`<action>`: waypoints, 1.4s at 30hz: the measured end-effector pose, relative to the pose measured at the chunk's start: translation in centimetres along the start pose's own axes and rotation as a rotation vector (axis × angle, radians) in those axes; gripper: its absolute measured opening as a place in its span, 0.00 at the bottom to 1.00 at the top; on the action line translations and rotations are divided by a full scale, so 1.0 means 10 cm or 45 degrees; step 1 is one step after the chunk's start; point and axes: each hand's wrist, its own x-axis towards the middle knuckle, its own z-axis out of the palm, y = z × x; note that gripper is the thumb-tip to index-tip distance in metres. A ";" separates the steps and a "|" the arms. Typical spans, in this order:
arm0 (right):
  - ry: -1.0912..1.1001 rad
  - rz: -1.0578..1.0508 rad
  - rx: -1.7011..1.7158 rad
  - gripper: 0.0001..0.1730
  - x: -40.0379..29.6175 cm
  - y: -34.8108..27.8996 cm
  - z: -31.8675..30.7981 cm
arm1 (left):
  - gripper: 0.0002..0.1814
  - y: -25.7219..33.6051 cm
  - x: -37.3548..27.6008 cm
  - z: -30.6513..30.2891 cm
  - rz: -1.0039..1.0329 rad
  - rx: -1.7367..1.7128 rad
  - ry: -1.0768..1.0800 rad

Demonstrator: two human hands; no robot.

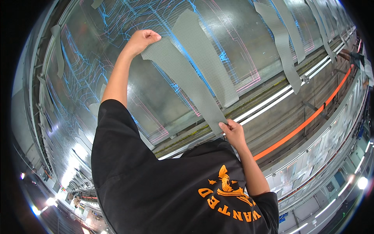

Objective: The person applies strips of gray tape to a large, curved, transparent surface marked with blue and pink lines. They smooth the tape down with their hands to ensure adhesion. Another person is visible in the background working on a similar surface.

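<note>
A long strip of grey fabric-like sheet with a fine grid texture stretches between my two hands. The fingers of my left hand pinch its wider far end. At the narrow near end, just past the table's front edge, my right hand grips the strip between thumb and fingers. Beside it lies a second, broader grey piece on the dark, shiny table surface. Blue and pink outline lines cover that surface around both pieces. Where the held strip touches the table, I cannot tell.
More grey pieces lie farther right, some hanging over the front edge. A white rail runs along that edge, with an orange band beyond it. Another person's arm shows at the far right. Grey pieces also lie at left.
</note>
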 end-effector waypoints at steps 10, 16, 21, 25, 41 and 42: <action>0.011 -0.017 0.104 0.17 -0.06 0.02 -0.05 | 0.21 0.17 0.11 -0.17 -0.028 0.145 0.003; 0.014 0.053 0.151 0.22 0.05 -0.03 0.02 | 0.22 0.09 0.27 -0.05 0.099 0.318 0.079; -0.011 0.055 0.163 0.23 0.18 0.10 0.08 | 0.21 -0.01 0.37 -0.04 0.231 0.546 0.182; -0.056 0.088 0.226 0.20 0.23 0.11 0.10 | 0.21 0.12 0.34 -0.04 0.215 0.620 0.142; -0.037 0.102 0.276 0.21 0.29 0.09 0.15 | 0.24 0.03 0.44 -0.03 0.204 0.662 0.181; -0.039 0.101 0.270 0.21 0.29 0.09 0.15 | 0.24 0.03 0.44 -0.03 0.198 0.665 0.176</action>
